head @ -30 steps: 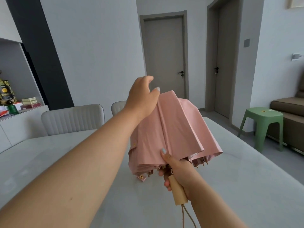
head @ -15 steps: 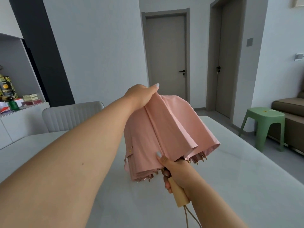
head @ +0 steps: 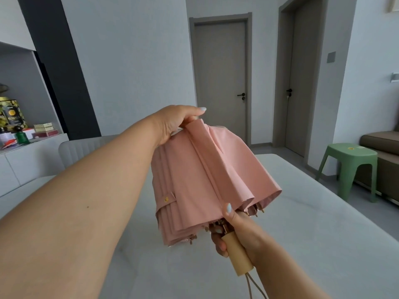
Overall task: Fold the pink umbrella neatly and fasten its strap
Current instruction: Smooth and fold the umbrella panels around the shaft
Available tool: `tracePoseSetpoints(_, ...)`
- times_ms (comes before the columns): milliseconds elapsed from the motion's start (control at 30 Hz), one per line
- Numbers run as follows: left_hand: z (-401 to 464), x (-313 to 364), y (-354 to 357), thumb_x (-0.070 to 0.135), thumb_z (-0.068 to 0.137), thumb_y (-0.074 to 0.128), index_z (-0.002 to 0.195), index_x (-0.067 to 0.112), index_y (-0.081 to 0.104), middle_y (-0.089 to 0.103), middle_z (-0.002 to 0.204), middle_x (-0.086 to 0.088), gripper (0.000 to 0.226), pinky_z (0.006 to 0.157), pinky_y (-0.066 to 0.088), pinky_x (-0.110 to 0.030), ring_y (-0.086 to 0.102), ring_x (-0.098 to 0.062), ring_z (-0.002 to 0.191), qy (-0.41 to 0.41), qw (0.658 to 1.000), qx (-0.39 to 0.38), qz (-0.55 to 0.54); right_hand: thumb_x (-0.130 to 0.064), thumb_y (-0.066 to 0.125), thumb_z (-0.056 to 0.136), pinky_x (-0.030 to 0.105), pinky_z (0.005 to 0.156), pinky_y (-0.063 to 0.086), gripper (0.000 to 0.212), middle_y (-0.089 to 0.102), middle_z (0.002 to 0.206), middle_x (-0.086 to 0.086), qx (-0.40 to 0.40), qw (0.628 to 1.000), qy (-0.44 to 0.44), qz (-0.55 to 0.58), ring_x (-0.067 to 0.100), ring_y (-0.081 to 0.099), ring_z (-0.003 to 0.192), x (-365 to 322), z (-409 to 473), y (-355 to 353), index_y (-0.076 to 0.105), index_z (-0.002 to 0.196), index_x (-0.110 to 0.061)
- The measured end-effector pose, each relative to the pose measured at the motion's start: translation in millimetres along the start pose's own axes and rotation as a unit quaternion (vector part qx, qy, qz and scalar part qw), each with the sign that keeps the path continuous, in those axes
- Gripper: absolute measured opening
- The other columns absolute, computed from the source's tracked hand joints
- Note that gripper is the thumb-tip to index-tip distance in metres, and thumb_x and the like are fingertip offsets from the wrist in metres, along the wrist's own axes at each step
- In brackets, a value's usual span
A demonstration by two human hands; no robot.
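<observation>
The tip of the pink umbrella (head: pixel 207 180) is hidden behind the left hand (head: pixel 174 124), and the shaft is buried under the gathered canopy. The wrist cord (head: pixel 254 287) is cut off by the bottom edge. Whether the strap (head: pixel 167 201) is loose or fastened cannot be made out; only a short tab with a small gold snap is seen on the left side of the folds. The umbrella is held in the air above the pale table (head: pixel 313 223), tilted, tip away from the camera. Its top fabric is pinched by the closed left hand, while the wooden handle (head: pixel 236 253) below is wrapped by the right hand (head: pixel 241 231), thumb pressed against the canopy's lower edge.
</observation>
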State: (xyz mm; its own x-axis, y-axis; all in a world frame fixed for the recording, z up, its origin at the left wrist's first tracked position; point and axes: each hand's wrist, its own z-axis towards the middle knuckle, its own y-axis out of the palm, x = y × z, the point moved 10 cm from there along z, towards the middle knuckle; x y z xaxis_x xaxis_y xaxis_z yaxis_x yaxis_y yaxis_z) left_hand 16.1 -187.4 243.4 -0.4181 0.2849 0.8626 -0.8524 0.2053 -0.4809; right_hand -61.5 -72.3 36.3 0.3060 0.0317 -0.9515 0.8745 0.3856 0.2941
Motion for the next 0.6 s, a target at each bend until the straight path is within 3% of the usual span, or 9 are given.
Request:
tracePoseSetpoints(100, 1.4, 2.0, -4.3, 0.015, 0.086, 0.063, 0.050, 0.017, 0.066, 0.065, 0.063, 0.003, 0.037, 0.073, 0.046, -0.029, 0.060, -0.011, 0.070, 0.025, 0.996, 0.004, -0.080, -0.069, 0.083, 0.042, 0.025, 0.043, 0.041, 0.093, 0.041, 0.065, 0.007, -0.038, 0.998, -0.002, 0.045, 0.016, 0.045, 0.042, 1.7, 0.1, 7.3, 0.048, 0.096, -0.003)
tracePoseSetpoints(167, -0.2, -1.7, -11.2, 0.015, 0.085, 0.056, 0.056, 0.016, 0.060, 0.063, 0.064, 0.002, 0.030, 0.075, 0.042, -0.032, 0.057, -0.012, 0.068, 0.020, 0.993, 0.022, -0.117, -0.068, 0.083, 0.043, 0.025, 0.043, 0.041, 0.089, 0.040, 0.068, 0.009, -0.059, 0.997, -0.012, 0.058, 0.015, 0.046, 0.043, 0.1, -0.2, 10.1, 0.050, 0.094, -0.003)
tracePoseSetpoints(233, -3.1, -4.3, -17.6, 0.028, 0.084, 0.052, 0.062, 0.014, 0.058, 0.062, 0.066, 0.000, 0.027, 0.073, 0.037, -0.032, 0.054, -0.013, 0.065, 0.008, 0.998, 0.044, -0.046, -0.070, 0.082, 0.042, 0.025, 0.043, 0.041, 0.085, 0.041, 0.070, 0.011, -0.059, 0.997, -0.010, 0.054, 0.015, 0.046, 0.043, 0.0, -0.6, 9.9, 0.055, 0.087, -0.003)
tracePoseSetpoints(300, -9.7, -3.8, -16.5, 0.041, 0.091, 0.047, 0.060, 0.012, 0.059, 0.062, 0.069, -0.003, 0.044, 0.069, 0.033, -0.032, 0.051, -0.013, 0.065, -0.003, 0.998, 0.035, 0.059, -0.072, 0.081, 0.039, 0.025, 0.043, 0.041, 0.083, 0.041, 0.069, 0.010, -0.051, 0.997, 0.002, 0.053, 0.015, 0.046, 0.042, 2.5, -0.8, 8.6, 0.058, 0.080, -0.003)
tracePoseSetpoints(367, -12.1, -0.9, -13.4, 0.047, 0.094, 0.047, 0.056, 0.012, 0.056, 0.060, 0.069, -0.003, 0.052, 0.068, 0.033, -0.030, 0.051, -0.012, 0.067, -0.008, 0.998, 0.023, 0.062, -0.073, 0.081, 0.037, 0.025, 0.043, 0.040, 0.084, 0.041, 0.069, 0.010, -0.045, 0.997, 0.010, 0.059, 0.016, 0.045, 0.042, 5.0, -0.6, 8.2, 0.056, 0.077, -0.004)
tracePoseSetpoints(500, -9.2, 5.2, -10.1, 0.034, 0.085, 0.063, 0.042, 0.021, 0.056, 0.059, 0.057, 0.006, 0.045, 0.077, 0.038, -0.032, 0.053, -0.010, 0.066, 0.012, 0.998, -0.009, -0.067, -0.075, 0.079, 0.038, 0.025, 0.043, 0.042, 0.097, 0.040, 0.069, 0.010, -0.066, 0.994, -0.002, 0.089, 0.016, 0.047, 0.042, 3.5, -0.1, 12.0, 0.046, 0.095, -0.004)
tracePoseSetpoints(600, -8.9, 9.5, -14.4, 0.021, 0.080, 0.066, 0.045, 0.021, 0.061, 0.061, 0.060, 0.009, 0.036, 0.085, 0.034, -0.039, 0.055, -0.011, 0.073, 0.041, 0.997, -0.006, -0.058, -0.080, 0.076, 0.034, 0.025, 0.043, 0.042, 0.106, 0.039, 0.070, 0.011, -0.077, 0.989, -0.004, 0.126, 0.018, 0.046, 0.041, 0.1, 1.7, 15.1, 0.048, 0.107, -0.008)
